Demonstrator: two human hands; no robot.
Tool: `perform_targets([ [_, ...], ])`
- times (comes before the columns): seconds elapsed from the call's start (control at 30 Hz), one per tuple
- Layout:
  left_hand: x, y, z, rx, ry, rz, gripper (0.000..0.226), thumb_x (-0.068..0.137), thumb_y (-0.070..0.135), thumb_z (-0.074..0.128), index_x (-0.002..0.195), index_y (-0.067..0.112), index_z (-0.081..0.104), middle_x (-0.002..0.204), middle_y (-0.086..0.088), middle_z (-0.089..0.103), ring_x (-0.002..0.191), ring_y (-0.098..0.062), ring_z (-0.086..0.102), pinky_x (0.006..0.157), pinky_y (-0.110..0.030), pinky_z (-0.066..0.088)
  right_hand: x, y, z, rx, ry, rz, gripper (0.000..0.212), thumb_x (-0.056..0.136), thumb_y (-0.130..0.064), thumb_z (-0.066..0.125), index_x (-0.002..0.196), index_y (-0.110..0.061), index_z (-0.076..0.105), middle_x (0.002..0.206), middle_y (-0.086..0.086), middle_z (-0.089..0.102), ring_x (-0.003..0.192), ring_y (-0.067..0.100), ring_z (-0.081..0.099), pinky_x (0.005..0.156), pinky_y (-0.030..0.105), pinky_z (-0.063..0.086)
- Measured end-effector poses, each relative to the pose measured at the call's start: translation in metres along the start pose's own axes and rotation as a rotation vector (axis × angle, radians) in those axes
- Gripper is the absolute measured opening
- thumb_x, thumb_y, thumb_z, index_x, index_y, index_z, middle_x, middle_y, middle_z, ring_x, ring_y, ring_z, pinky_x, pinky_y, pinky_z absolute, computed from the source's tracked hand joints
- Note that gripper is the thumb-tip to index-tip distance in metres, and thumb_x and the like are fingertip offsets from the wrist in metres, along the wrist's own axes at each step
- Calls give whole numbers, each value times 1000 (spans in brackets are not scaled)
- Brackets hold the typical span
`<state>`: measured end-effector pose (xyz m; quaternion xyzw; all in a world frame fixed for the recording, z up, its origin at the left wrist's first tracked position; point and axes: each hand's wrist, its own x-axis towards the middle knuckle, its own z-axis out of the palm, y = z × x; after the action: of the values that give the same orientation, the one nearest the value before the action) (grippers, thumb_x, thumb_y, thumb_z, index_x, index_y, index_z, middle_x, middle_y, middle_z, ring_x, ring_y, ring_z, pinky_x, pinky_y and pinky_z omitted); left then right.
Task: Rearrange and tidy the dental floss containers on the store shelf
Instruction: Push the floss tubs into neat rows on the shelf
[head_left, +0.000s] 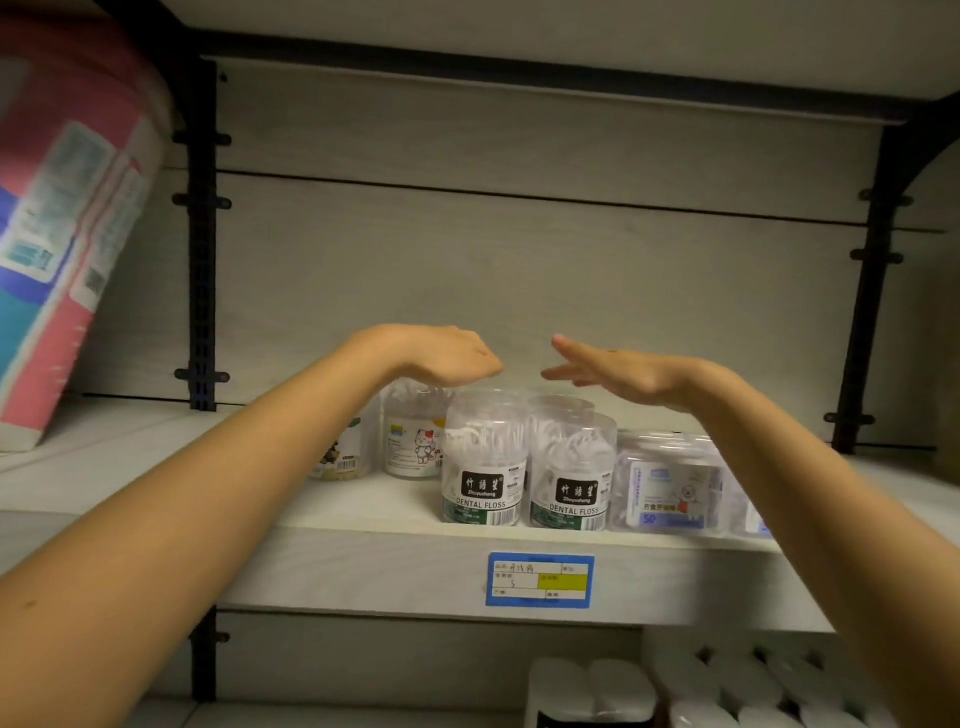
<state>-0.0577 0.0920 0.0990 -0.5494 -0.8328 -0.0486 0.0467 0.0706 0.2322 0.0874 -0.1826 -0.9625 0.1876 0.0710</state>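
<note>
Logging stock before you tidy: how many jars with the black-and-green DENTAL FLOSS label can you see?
2, side by side at the shelf's front edge: the left jar and the right jar. A clear lid behind the right jar may belong to a third, label hidden.

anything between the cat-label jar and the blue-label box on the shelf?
Head view: two black-label DENTAL FLOSS jars side by side between cat-label jar and blue-label box.
</note>
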Motion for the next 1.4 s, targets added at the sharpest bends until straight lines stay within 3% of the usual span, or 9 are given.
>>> perform_targets([
  [0.13, 6, -1, 2, -23, -45, -21, 48, 98, 34, 25, 134, 13, 48, 145, -6, 43, 116, -24, 49, 105, -35, 37, 5, -1, 4, -18, -55, 34, 71, 93, -56, 2, 144, -17, 32, 155, -2, 22, 143, 15, 14, 115, 34, 2],
  [0.3, 3, -1, -3, -50, -33, 1, 47, 98, 32, 24, 127, 13, 56, 137, -2, 52, 115, -14, 50, 98, -24, 34, 1, -1, 1, -43, -42, 5, 73, 92, -56, 2, 141, -14, 37, 151, 0, 31, 140, 15, 23, 113, 30, 9],
  [0.43, -1, 1, -4, -36, -32, 16, 47, 99, 34, 24, 131, 13, 52, 144, -3, 45, 130, -18, 42, 107, -29, 28, -1, -7, 4, -54, -18, -17, 72, 92, -55, 4, 140, -13, 39, 151, 2, 31, 140, 16, 25, 113, 30, 11],
  [0.57, -22, -22, -7, -75, 272, 27, 31, 98, 30, 31, 98, 12, 56, 128, -13, 57, 120, -27, 49, 102, -36, 37, -5, -16, 2, -128, 286, -162, 57, 95, -50, 22, 132, -18, 51, 144, 2, 45, 133, 20, 39, 110, 33, 25],
  [0.67, -50, -54, -3, -144, 459, -2, 32, 95, 30, 42, 117, 17, 62, 125, -3, 61, 112, -19, 54, 92, -24, 38, -11, -39, 2, -150, 374, -297, 42, 94, -43, 42, 125, -20, 58, 129, 0, 59, 116, 15, 54, 99, 30, 40],
  [0.87, -78, -105, 17, -216, 371, -74, 46, 86, 47, 54, 126, 25, 55, 133, 1, 55, 118, -15, 52, 96, -28, 39, 14, -97, 25, -302, 241, -264, 45, 88, -40, 55, 129, -20, 53, 131, -1, 57, 115, 16, 55, 96, 28, 41],
  [1.07, -76, -124, 26, -301, 369, 30, 41, 84, 39, 62, 120, 23, 56, 129, -1, 54, 114, -18, 52, 92, -29, 42, 41, -122, 41, -420, 156, -76, 54, 86, -42, 58, 134, -20, 47, 137, 2, 51, 123, 22, 48, 103, 33, 36],
  [1.27, -74, -132, 24, -314, 376, 87, 41, 80, 35, 68, 117, 21, 55, 121, -5, 56, 103, -22, 56, 87, -30, 46, 37, -128, 42, -348, 152, -67, 45, 84, -35, 63, 126, -21, 53, 126, 2, 56, 109, 22, 56, 91, 29, 47],
  [1.4, -81, -139, 19, -284, 370, 85, 47, 76, 41, 70, 118, 23, 58, 118, -1, 59, 97, -16, 57, 82, -25, 44, 32, -133, 42, -398, 154, -82, 50, 84, -41, 61, 129, -20, 51, 127, 1, 57, 111, 20, 54, 96, 31, 42],
])
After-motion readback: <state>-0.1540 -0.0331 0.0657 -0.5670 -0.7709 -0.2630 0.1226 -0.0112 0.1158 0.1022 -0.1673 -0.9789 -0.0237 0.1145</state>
